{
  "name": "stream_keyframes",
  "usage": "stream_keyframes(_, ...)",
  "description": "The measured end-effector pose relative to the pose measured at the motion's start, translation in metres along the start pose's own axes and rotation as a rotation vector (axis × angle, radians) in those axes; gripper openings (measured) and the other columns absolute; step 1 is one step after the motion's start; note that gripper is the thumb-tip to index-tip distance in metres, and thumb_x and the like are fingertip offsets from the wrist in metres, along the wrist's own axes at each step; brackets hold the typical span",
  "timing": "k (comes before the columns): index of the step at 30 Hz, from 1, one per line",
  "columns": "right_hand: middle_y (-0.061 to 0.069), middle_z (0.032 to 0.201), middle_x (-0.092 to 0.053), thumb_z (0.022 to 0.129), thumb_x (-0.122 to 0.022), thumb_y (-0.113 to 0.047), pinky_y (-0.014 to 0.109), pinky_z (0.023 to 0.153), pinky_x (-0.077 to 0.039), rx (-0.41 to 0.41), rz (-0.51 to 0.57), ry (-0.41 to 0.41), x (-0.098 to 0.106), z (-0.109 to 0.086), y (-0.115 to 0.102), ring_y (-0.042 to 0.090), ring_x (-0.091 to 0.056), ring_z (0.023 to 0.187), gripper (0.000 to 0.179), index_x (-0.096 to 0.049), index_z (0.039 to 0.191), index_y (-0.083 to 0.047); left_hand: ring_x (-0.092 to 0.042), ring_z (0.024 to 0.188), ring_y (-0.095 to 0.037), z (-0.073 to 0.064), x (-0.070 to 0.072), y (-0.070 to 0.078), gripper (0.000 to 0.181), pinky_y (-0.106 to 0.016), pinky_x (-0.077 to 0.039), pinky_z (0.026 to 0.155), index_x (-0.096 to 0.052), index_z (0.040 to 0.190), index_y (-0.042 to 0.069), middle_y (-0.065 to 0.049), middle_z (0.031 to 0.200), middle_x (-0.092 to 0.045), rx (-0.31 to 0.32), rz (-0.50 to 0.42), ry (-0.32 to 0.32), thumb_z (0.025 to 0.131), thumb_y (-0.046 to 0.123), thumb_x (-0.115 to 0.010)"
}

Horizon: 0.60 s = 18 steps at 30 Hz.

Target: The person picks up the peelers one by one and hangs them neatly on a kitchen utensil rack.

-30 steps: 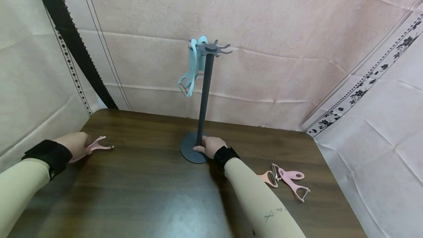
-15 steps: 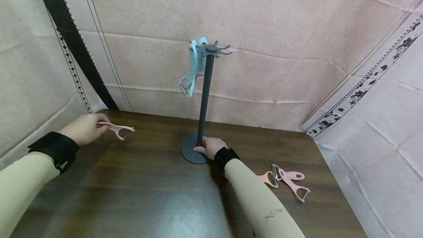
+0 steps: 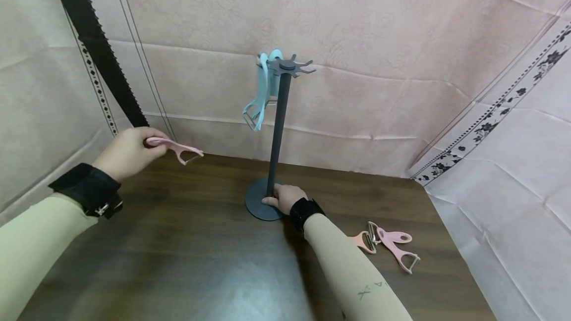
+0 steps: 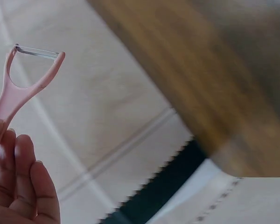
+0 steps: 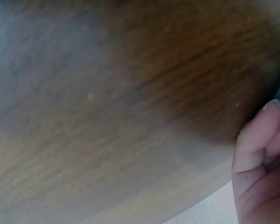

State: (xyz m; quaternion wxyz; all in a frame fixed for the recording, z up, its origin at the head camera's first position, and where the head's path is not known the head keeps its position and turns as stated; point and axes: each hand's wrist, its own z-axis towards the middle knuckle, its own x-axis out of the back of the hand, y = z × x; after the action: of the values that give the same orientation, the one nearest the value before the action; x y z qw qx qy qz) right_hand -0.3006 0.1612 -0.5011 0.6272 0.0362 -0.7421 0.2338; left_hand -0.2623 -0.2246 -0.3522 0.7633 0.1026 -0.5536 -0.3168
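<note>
Left hand [image 3: 136, 150]: is pinching a pink peeler [image 3: 171, 145] by its handle; the forked blade end is pointing away from the fingers, probably keeping skin off the edge.
Pink peeler: is sitting in the left hand, apparently clear of the surface [image 3: 196, 241] and well apart from the right hand; the fingers are hiding the back end of its handle.
Right hand [image 3: 287, 198]: is grasping the stand [image 3: 277, 135] at the foot of its post, thumb in front, fingers reaching behind; the wrist view is cutting off most of this contact.
Stand: is standing upright just beside the right hand, on the side facing the left hand; its tall, thin post is likely prone to tipping, so the low hold is presumably bracing it.
Blue peelers [image 3: 264, 83]: are hanging blade-down from the stand's hooks, high above the right hand and toward the left; their weight is pulling on one side only, perhaps another reason for bracing.
Bare hooks [image 3: 305, 67]: are jutting out above the right hand, carrying nothing.
Loose peelers: two pink ones [image 3: 394, 236] and an orange one [image 3: 359, 240] are lying right of the right hand, probably leaving both hands room; the right sleeve is partly covering the orange one.
</note>
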Motion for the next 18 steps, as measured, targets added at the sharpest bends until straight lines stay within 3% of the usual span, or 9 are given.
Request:
stream_keyframes(8,-0.013,0.066,-0.058,0.089,-0.055,-0.059,0.026,0.055,-0.043,0.01,-0.014,0.004,-0.001,0.001,0.003,0.008,-0.054,0.06,0.036,-0.059,0.092,-0.024,-0.051,0.072,-0.018,0.014,0.008,0.037,0.017,-0.021,-0.039,0.06,-0.071,0.1,0.011,-0.006,0.086,-0.063,-0.002,-0.113,0.045,0.093,0.024,-0.063)
stream_keyframes(18,-0.012,0.064,-0.057,0.089,-0.057,-0.058,0.026,0.054,-0.041,0.022,0.009,0.011,-0.002,0.001,0.003,0.009,-0.052,0.058,0.035,-0.059,0.091,-0.023,-0.049,0.064,-0.016,0.019,0.01,0.058,0.021,-0.025,-0.037,0.052,-0.073,0.102,0.016,-0.006,0.083,-0.065,-0.016,-0.234,0.107,0.091,0.033,-0.067)
